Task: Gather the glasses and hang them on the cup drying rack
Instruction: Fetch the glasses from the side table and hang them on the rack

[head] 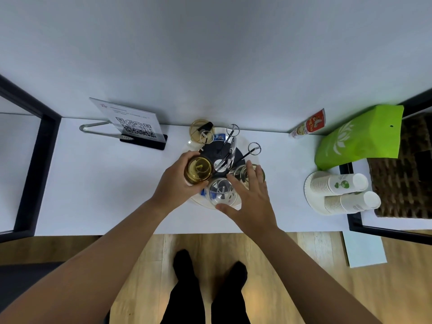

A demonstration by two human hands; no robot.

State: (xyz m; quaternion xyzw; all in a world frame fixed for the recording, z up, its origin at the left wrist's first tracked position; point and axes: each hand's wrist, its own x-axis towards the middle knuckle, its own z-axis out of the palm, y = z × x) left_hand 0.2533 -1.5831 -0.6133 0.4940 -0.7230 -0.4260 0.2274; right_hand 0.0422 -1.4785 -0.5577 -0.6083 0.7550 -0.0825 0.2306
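Note:
The cup drying rack [223, 157] stands on a round white tray [198, 202] in the middle of the white table, its metal arms ending in wire loops. My left hand [173, 183] grips an amber glass [198, 170] upside down over a rack arm on the left side. A clear glass [221, 191] hangs upside down at the front. My right hand [247, 197] is spread, its fingers over another glass [242, 173] at the right and its thumb by the clear glass. Another amber glass [198, 130] stands at the back of the tray.
A QR-code sign [135, 127] and metal tongs [93, 127] lie at the back left. At the right are a green bag [360, 139], stacked paper cups [339, 183] on a plate, a small red-and-white packet [308, 123] and a wicker basket [402, 171]. A wall rises behind the table.

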